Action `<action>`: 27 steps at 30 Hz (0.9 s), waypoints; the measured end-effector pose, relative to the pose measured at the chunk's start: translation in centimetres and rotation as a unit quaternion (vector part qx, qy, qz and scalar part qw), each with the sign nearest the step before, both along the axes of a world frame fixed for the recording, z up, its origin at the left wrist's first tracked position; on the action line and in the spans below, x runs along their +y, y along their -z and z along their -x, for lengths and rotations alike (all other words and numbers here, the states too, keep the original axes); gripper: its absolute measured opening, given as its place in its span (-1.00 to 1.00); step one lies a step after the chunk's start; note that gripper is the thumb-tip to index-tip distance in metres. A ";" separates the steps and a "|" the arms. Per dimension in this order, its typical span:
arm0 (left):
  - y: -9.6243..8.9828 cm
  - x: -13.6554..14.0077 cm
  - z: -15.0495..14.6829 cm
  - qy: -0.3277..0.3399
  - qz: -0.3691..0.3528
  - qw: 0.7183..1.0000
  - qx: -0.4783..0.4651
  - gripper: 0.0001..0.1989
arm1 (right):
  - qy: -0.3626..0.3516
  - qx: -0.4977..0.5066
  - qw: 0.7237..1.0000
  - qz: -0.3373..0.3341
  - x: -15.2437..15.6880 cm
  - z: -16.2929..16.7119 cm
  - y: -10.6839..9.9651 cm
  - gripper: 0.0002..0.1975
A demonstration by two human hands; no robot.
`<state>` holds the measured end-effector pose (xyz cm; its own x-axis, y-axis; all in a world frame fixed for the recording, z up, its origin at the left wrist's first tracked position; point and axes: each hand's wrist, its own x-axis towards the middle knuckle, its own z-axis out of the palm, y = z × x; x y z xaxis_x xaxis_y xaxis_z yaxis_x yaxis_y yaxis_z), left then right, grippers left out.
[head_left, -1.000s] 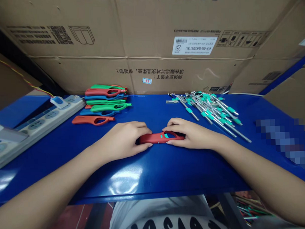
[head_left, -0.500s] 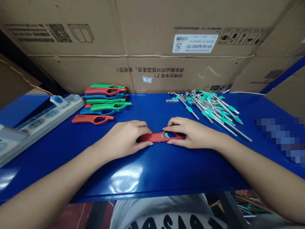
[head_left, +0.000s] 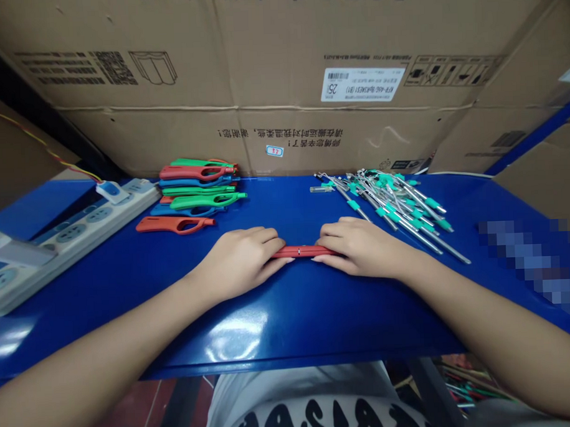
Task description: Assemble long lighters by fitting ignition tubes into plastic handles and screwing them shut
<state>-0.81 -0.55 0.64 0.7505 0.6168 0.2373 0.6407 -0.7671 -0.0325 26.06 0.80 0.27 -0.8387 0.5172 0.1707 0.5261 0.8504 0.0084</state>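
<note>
One red handle (head_left: pixel 305 252), lying crosswise at the middle of the blue tabletop (head_left: pixel 293 325), between both grips. Pinching its left end with the left grip (head_left: pixel 244 255), curling fingers over the far side, setting the thumb along the near side. Clamping its right end the same way with the right grip (head_left: pixel 361 248). Closing on the handle with both grips, leaving only a short middle stretch showing. Turning a narrow edge upward, with a small pale mark at mid-length. Holding at both ends probably for steadying the piece and pressing along it evenly. Not telling from this angle whether touching the tabletop or hanging just above.

Over on the left, seeing a pile of coloured handles (head_left: pixel 186 202) beside the power strip (head_left: pixel 71 233). Lying mostly with looped ends toward the right, apparently for easy picking up. Noting one orange handle (head_left: pixel 154 225) at the near edge of that pile, closest to the left grip.

Over on the right, finding a heap of metal rods (head_left: pixel 391 201) with green tabs (head_left: pixel 432 203), fanning out toward the near side. Lying loose beyond the right grip, likely for being within reach without crowding the middle. Seeing a cardboard box (head_left: pixel 280 64) standing behind, seemingly serving as a back wall.
</note>
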 end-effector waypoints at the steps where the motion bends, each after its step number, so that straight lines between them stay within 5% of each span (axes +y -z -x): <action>1: 0.0 0.1 0.0 0.006 0.000 1.000 -0.012 -0.65 | 0.004 0.009 1.000 -0.007 0.0 0.0 0.0 -0.59; 6: 0.1 0.1 0.1 0.031 -0.014 0.998 -0.055 -0.62 | 0.032 0.029 0.998 -0.047 -0.3 -0.1 -0.4 -0.58; 14: -1.3 0.5 0.7 -0.002 -0.027 0.996 -0.084 -0.67 | 0.094 0.168 0.980 0.053 0.3 -1.6 -1.8 -0.81; 21: -0.9 0.5 0.6 -0.004 0.034 0.992 -0.124 -0.71 | 0.096 0.168 0.980 -0.051 0.2 -1.7 -1.5 -0.82; 27: 0.1 0.3 0.3 0.015 0.066 0.980 -0.187 -0.73 | 0.088 0.133 0.987 -0.026 -0.2 -1.2 -2.0 -0.78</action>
<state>-1.12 -0.28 0.58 0.6446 0.6393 0.4192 0.5656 -0.7678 0.3010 27.21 0.58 2.22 -0.6585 0.6358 0.4027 0.6549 0.7477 -0.1096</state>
